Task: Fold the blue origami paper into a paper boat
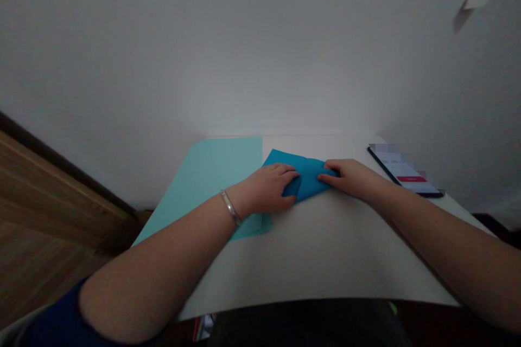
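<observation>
A sheet of blue paper [312, 178], folded over on itself with a crease across its middle, lies on the white table [321, 249]. My left hand [272, 187] rests on its left part, thumb and fingers apart, pressing down. At the right end of the paper, my right hand [345, 176] pinches the edge between thumb and fingers. Part of the paper is hidden beneath my left hand.
Light teal paper [211, 179] covers the table's left side, under my left wrist. A phone or tablet [401, 168] with its screen lit lies at the right. A wall [260, 54] rises behind the table; wooden furniture [52, 206] stands at left.
</observation>
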Motion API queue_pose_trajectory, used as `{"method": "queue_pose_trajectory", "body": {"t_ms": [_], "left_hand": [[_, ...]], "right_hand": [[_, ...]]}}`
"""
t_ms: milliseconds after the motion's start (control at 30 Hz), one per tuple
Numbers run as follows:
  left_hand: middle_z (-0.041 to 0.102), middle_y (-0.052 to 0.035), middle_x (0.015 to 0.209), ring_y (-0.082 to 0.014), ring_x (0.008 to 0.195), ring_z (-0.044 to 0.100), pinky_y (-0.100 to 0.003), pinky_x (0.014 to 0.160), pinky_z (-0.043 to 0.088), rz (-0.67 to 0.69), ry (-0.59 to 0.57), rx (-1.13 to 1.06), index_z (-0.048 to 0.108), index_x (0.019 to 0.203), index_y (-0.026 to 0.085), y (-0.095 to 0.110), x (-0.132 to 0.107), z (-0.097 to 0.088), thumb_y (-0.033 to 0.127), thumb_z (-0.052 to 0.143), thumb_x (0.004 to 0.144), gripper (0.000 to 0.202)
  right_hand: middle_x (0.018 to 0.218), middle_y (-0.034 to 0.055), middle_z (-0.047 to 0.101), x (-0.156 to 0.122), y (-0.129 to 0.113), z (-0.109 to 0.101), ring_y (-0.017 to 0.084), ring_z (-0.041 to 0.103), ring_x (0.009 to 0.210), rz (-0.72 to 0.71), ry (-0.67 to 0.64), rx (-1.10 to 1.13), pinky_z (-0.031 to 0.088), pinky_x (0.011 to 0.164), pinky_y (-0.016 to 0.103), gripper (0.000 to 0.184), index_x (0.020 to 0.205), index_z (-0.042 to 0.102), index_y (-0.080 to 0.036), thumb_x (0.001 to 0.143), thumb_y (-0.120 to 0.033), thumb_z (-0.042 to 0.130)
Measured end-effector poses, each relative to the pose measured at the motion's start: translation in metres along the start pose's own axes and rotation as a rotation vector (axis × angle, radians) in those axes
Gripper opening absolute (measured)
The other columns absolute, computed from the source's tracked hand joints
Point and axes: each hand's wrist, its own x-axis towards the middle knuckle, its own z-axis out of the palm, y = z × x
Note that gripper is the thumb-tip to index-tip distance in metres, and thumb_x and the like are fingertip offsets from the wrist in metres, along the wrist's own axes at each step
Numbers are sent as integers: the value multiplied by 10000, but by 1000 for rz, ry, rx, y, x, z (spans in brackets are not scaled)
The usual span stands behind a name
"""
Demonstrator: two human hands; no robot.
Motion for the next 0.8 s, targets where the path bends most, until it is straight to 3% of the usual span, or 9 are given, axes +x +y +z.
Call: {"method": "queue_pose_trajectory", "body": {"t_ms": [200, 367, 800], "left_hand": [[563, -112, 1277, -217, 1194, 497, -350, 1047, 362, 1, 75, -21, 547, 1239, 138, -1, 4, 4, 348, 349, 968, 395], [576, -117, 1219, -253, 1149, 513, -393, 988, 405, -36, 105, -19, 560, 1191, 146, 0, 3, 4, 408, 485, 904, 396], [567, -129, 1209, -275, 1136, 504, -413, 977, 406, -45, 97, 23, 555, 1197, 136, 2, 2, 3, 449, 520, 872, 452]], "right_hand": [[738, 36, 626, 1, -3, -1, 181, 533, 659, 35, -22, -24, 327, 571, 293, 277, 711, 527, -220, 839, -464, 498], [706, 36, 615, 2, -7, -2, 172, 514, 623, 96, -17, -97, 305, 550, 291, 294, 685, 506, -219, 833, -474, 500], [760, 60, 663, 2, -17, 0, 193, 551, 663, 145, 14, -204, 293, 545, 292, 286, 744, 571, -217, 857, -462, 476]]}}
